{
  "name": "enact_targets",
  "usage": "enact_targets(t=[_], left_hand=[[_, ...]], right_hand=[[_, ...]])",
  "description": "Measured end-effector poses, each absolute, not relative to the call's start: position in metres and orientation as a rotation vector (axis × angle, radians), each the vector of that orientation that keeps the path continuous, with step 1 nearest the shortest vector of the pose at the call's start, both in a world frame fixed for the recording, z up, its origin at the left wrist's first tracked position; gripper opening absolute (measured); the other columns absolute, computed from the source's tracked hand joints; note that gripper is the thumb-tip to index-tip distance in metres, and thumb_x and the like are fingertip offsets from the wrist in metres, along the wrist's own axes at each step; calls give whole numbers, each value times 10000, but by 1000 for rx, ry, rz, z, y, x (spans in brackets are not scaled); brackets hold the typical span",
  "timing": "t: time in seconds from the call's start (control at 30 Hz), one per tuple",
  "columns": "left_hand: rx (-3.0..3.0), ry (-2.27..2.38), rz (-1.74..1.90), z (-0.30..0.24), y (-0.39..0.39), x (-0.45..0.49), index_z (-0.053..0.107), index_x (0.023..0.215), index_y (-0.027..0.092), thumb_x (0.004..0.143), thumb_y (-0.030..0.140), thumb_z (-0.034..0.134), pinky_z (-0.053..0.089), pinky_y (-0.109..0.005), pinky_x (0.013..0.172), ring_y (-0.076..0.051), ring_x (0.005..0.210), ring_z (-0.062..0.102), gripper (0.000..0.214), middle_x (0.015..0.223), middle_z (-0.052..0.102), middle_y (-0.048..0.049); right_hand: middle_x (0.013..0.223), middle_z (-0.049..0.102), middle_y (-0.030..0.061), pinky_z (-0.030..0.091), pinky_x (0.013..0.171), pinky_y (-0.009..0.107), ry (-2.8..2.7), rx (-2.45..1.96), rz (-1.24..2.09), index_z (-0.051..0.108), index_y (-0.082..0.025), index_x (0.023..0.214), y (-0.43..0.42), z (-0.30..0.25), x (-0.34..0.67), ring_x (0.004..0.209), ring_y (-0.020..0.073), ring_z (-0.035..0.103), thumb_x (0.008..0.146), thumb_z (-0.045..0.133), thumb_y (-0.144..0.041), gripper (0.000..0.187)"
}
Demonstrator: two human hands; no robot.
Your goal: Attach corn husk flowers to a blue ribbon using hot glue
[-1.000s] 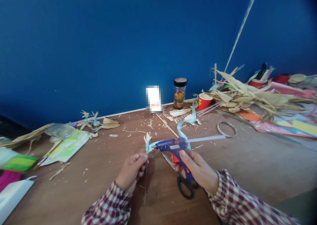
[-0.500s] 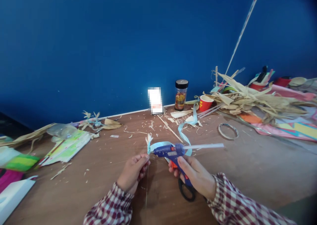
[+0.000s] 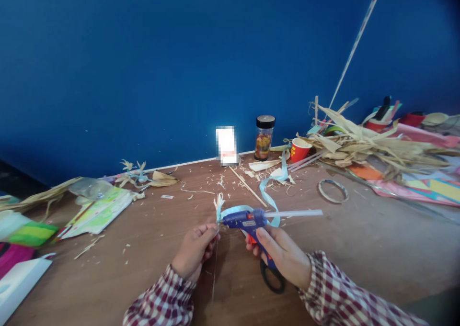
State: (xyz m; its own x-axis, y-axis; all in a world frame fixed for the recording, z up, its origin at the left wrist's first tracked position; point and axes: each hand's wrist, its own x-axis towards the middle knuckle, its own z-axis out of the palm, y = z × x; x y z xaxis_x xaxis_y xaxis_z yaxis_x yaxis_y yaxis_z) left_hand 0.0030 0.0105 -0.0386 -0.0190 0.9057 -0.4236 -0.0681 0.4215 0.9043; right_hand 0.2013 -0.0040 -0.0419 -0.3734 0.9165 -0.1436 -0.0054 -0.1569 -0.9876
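Observation:
My left hand (image 3: 196, 249) is closed in a pinch on a small husk flower (image 3: 218, 206) wrapped with light blue ribbon (image 3: 268, 196). My right hand (image 3: 282, 254) grips a blue hot glue gun (image 3: 244, 219), with a clear glue stick (image 3: 298, 213) poking out of its back. The gun's nozzle touches the base of the flower. The ribbon trails away over the brown table (image 3: 151, 249) toward the wall. Black-handled scissors (image 3: 271, 278) lie on the table under my right hand, partly hidden.
A black-lidded jar (image 3: 264, 137) and a red paper cup (image 3: 299, 150) stand by the blue wall. Dried corn husks (image 3: 362, 144) pile up at the right above coloured paper (image 3: 424, 187). A ring (image 3: 332, 190) lies nearby. Papers (image 3: 95, 211) and finished husk flowers (image 3: 134, 170) sit left.
Both hands have drifted slightly nearer and lower with the flower and glue gun; the nozzle stays at the flower's base. The view has shifted a little.

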Motion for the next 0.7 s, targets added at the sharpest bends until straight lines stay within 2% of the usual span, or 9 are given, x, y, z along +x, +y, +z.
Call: enact_targets(t=[0.7], left_hand=[[827,1360,917,-40,11,3,505,616,128,664,384,616,187,-144,355,-21,401,293,284,512,445,45]], right_hand=[[679,521,14,383,536,209,-1573,-1179,1471,506,-151,771,-5,-32,204,594,98,474,869,322,-470,381]])
